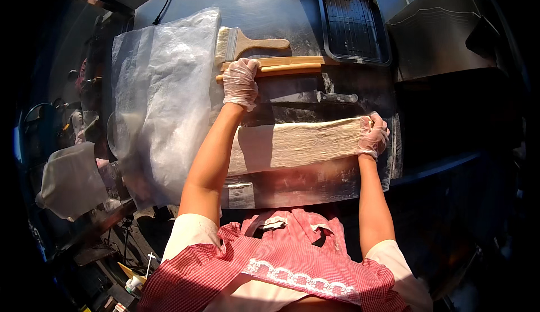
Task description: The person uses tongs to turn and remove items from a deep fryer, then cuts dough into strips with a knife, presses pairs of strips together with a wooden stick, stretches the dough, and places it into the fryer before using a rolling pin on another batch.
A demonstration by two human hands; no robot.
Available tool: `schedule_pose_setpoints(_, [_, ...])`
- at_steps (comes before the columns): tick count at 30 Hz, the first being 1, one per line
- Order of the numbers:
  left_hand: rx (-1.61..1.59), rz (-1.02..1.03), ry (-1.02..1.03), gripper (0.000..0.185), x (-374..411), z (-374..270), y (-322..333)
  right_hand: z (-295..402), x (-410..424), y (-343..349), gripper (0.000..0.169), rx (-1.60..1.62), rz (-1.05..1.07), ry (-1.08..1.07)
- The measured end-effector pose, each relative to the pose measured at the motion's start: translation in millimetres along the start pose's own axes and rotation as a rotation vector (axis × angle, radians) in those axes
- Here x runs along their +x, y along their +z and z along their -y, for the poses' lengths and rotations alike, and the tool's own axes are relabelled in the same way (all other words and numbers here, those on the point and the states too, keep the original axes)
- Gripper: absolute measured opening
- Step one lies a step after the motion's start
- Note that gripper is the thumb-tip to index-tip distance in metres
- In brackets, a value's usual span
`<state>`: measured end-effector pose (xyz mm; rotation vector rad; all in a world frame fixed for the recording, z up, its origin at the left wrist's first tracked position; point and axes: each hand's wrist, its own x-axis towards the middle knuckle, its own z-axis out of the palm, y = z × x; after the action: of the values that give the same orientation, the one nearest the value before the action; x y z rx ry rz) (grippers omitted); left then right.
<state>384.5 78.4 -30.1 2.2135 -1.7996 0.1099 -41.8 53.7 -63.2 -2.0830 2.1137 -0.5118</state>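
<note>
A long flat strip of pale dough (303, 145) lies across the floured metal worktop (295, 185), its left part running behind my left forearm toward the plastic sheet. My right hand (373, 137), in a clear disposable glove, grips the dough's right end. Farther back, my left hand (240, 82), gloved the same way, is closed around a thin wooden rolling pin (291, 69) near its left end. Just behind the pin is a flat wooden stick (295, 60). Between pin and dough lies a knife with a wide blade (291, 94) and dark handle (337, 98).
A clear plastic sheet (168, 101) covers the worktop's left side. A wide wooden-handled brush (253, 44) lies at the back, beside a dark tray with a wire rack (352, 21). Stainless equipment (438, 38) stands on the right. Near the front edge sits a flat metal piece (239, 195).
</note>
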Motion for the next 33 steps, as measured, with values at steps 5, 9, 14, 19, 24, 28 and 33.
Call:
schedule_pose_setpoints(5, [0.036,-0.068,0.126,0.03,1.1,0.4,-13.7,50.8,-6.2,-47.0,0.073,0.083,-0.272,-0.301])
schedule_pose_setpoints(9, [-0.262,0.136,0.463,0.03,-62.2,-36.8,-83.1,136.5,-87.6,-91.2,0.085,-0.032,0.143,-0.553])
schedule_pose_setpoints(14, [-0.252,0.359,0.796,0.054,-134.8,-3.5,-91.2,152.1,-262.4,-34.2,0.082,0.246,0.628,-0.176])
schedule_pose_setpoints(19, [-0.168,0.582,0.892,0.084,-141.4,-56.2,-51.6,140.7,-300.2,-20.9,0.079,-0.045,0.475,-0.342])
schedule_pose_setpoints(24, [-0.46,0.437,1.011,0.083,-89.8,-217.4,4.4,85.1,-250.2,-39.6,0.081,0.281,0.442,0.026])
schedule_pose_setpoints(28, [-0.289,0.518,1.025,0.096,-87.3,-140.5,-13.9,76.8,-241.8,-40.7,0.085,0.13,0.452,0.023])
schedule_pose_setpoints(33, [-0.365,0.405,0.982,0.093,-54.3,-282.7,10.6,44.4,-194.3,-74.9,0.081,-0.037,0.28,0.097])
